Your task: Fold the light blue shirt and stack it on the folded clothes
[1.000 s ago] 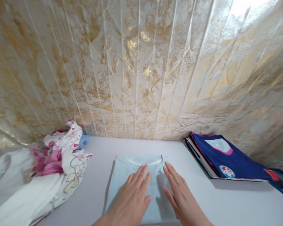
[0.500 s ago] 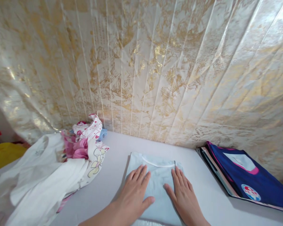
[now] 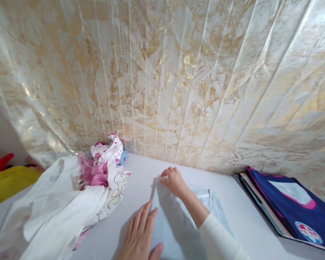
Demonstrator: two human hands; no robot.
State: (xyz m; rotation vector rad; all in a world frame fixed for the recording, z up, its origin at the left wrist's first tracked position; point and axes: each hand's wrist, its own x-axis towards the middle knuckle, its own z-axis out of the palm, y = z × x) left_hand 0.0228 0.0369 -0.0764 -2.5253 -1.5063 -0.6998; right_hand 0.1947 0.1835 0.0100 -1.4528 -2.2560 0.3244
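A light blue shirt (image 3: 165,220) with a white neckline trim lies partly folded on the white surface in front of me. My right hand (image 3: 174,181) reaches across it, fingertips pinched at the far left corner of the cloth. Its forearm, in a white sleeve, hides part of the shirt and the neckline. Along the near left edge, my left hand (image 3: 139,233) rests with fingers stretched out, touching the cloth.
A loose heap of white and pink clothes (image 3: 67,202) lies to the left. Folded garments, a navy one (image 3: 289,206) uppermost, are stacked at the right. A gold-patterned covering (image 3: 162,79) rises behind the white table (image 3: 143,166). Something yellow (image 3: 12,184) sits far left.
My right hand has gone from lying flat on the shirt's right side to pinching its far left corner. My left hand has slid left and nearer, and the shirt's left part looks shifted.
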